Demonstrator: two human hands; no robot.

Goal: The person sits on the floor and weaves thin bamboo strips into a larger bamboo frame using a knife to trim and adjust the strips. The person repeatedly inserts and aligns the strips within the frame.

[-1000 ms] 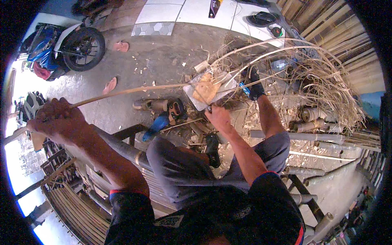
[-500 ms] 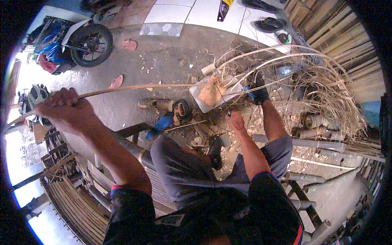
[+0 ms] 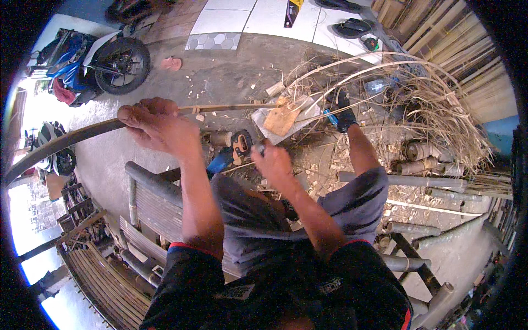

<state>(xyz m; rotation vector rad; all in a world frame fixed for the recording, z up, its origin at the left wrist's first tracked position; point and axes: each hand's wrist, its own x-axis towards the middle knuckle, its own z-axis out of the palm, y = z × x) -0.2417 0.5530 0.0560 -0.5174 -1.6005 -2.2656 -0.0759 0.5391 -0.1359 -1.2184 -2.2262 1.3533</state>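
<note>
Grey, rough concrete floor (image 3: 231,77) is covered with pale wood chips. One left hand (image 3: 159,125) has its fingers wrapped tight around one long, thin, curved bamboo strip (image 3: 82,132), which runs from the far left across to the middle. One right hand (image 3: 272,162) is closed around a small tool that is hard to see. One big tangle of dry, curly bamboo shavings (image 3: 418,104) lies on the right. Two motorbikes (image 3: 93,60) stand at the left.

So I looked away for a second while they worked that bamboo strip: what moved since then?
The right hand drew back from the pale board toward the knees, closed on something too small to tell. The left hand kept its fingers on the long bamboo strip, shifting slightly. The person stayed seated on the bamboo bench.
</note>
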